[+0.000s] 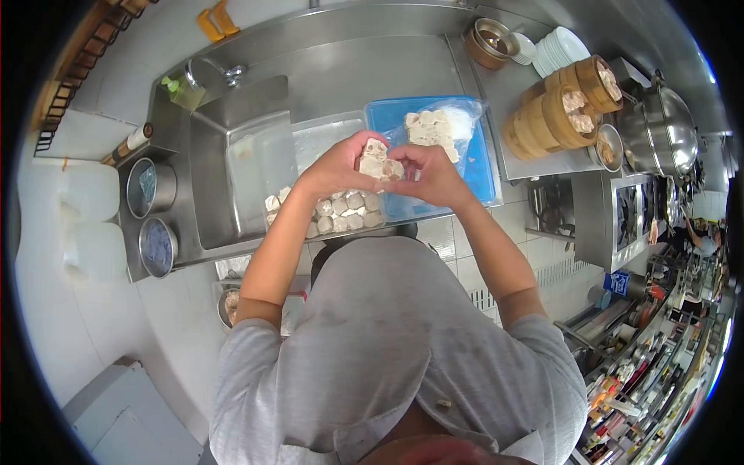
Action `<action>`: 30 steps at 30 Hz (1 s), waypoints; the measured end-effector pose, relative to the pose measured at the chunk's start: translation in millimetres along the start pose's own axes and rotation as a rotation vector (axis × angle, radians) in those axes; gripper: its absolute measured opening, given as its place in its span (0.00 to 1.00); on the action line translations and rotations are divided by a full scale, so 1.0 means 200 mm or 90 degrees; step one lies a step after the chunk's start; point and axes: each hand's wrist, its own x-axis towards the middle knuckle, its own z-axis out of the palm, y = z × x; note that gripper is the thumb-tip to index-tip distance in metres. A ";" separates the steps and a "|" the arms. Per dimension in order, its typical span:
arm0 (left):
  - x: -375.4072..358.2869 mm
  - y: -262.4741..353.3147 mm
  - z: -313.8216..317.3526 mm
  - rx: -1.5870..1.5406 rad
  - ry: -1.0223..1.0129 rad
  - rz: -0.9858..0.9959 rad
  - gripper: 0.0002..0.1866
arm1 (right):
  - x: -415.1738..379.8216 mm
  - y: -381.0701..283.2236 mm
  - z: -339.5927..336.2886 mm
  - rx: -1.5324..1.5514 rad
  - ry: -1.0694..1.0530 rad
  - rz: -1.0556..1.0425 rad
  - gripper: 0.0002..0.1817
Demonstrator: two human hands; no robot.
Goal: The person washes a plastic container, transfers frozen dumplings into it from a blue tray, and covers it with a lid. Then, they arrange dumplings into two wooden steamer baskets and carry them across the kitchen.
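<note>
A clump of pale, pinkish dumplings (pixel 373 164), stuck together, is held up between my two hands above the counter. My left hand (pixel 337 168) grips its left side, thumb below and fingers over the top. Closed around the right end is my right hand (pixel 431 177), with its fingertips on the dumplings. Beneath my left hand, a clear tray (pixel 306 149) holds rows of round dumplings (pixel 341 213) along its near side. To the right, a larger block of dumplings (pixel 431 132) rests in a clear plastic bag (pixel 463 124) on a blue tray (pixel 484 172).
A steel sink (pixel 221 182) with a tap (pixel 232 74) lies left. Two metal pots (pixel 153 186) (pixel 158 246) stand beyond it. At right are bamboo steamers (pixel 539 124) with food, stacked white plates (pixel 559 51), a metal bowl (pixel 610 147) and a stove (pixel 629 213).
</note>
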 end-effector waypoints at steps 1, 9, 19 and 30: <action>0.02 0.02 0.01 -0.011 -0.029 -0.008 0.40 | -0.01 0.02 -0.03 0.051 -0.012 -0.002 0.22; -0.07 0.08 -0.05 -0.098 0.073 0.034 0.45 | 0.02 0.16 -0.09 0.401 0.077 -0.003 0.19; -0.42 -0.04 -0.32 -0.043 0.280 0.042 0.42 | 0.32 0.49 0.50 -0.548 0.005 -0.297 0.06; -0.58 -0.17 -0.37 0.267 0.372 -0.004 0.30 | 0.41 0.51 0.59 -0.503 -0.176 -0.116 0.14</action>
